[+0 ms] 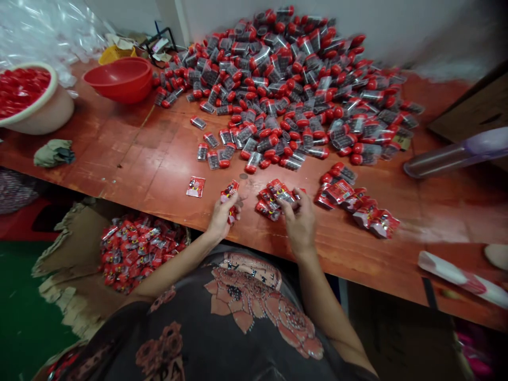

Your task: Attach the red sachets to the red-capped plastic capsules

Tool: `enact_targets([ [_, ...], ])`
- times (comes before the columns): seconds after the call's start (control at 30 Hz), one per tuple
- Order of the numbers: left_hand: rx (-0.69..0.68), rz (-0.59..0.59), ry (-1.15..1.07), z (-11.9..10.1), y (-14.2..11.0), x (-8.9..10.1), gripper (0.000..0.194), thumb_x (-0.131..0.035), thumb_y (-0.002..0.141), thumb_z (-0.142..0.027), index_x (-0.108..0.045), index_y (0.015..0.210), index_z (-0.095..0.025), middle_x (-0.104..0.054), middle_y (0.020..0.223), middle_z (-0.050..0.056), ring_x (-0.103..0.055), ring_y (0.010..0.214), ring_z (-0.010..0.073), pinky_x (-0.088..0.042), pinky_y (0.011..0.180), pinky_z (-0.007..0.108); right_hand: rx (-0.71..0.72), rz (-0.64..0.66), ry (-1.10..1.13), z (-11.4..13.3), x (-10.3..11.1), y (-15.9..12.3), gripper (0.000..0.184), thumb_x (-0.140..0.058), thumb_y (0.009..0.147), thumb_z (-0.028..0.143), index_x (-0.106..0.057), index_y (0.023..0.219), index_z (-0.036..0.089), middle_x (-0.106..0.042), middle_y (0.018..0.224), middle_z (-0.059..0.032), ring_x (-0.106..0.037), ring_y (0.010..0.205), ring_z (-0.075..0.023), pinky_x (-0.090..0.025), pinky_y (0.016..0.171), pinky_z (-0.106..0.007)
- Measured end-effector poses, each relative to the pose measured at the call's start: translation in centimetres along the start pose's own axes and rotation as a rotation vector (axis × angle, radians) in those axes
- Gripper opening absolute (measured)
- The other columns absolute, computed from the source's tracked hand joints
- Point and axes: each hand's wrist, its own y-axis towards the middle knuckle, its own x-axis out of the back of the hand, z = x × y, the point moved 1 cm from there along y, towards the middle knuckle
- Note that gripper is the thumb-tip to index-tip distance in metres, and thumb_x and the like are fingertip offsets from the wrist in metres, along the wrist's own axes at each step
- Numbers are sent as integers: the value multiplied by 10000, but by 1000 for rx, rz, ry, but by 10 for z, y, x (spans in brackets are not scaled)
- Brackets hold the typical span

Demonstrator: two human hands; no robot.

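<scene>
Head view, left hand (pixel 223 218) clamped on red sachet (pixel 229 191), right hand (pixel 300 222) clamped on second sachet (pixel 281 192)

I'm getting plenty of light on this feed, though I can't spot where it's coming from. Glare is washing out the right end of the counter (pixel 432 228), the plastic sheeting (pixel 43 37) is blowing out white, and highlights are sparkling across the heap of red-capped plastic tubes (pixel 278 90). The corners are going dark, the wide lens is bowing the edges, and the purple-ended tube (pixel 456 153) is smearing into blur.
</scene>
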Motion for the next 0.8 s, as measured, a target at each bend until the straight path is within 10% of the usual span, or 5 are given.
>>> enact_targets([
  [0.1, 48, 52, 5, 1, -2, -3, 330, -807, 678, -393, -691, 834, -126, -695, 825, 54, -505, 529, 55, -377, 402, 180, 11, 19, 48, 21, -18, 4, 311, -595, 893, 397, -673, 1149, 237, -674, 1065, -90, -610, 937, -222, -490, 907, -439],
  [0.27, 207, 146, -62, -1, -7, -2, 303, -854, 622, -312, -692, 827, -158, -625, 724, 7, -521, 516, 62, -343, 379, 169, -150, 430, 541, 40, -60, 23, 323, -714, 778, 433, -711, 1038, 241, -737, 980, -41, -670, 855, -190, -555, 821, -389],
  [0.4, 165, 99, -13, -10, -2, 23, 291, -870, 613, -293, -691, 793, -149, -578, 660, -10, -460, 492, 35, -282, 367, 141, -204, 333, 610, 38, -63, 41, 229, -765, 718, 379, -714, 870, 214, -735, 833, -6, -667, 776, -171, -552, 785, -362],
  [0.8, 72, 24, 263, -22, 21, 46, 326, -905, 509, -295, -627, 560, -133, -486, 413, -37, -363, 339, 33, -160, 319, 165, 243, 599, -153, 62, -71, 79, 190, -527, 942, 296, -698, 974, 218, -726, 920, -59, -668, 839, -214, -493, 763, -341],
])
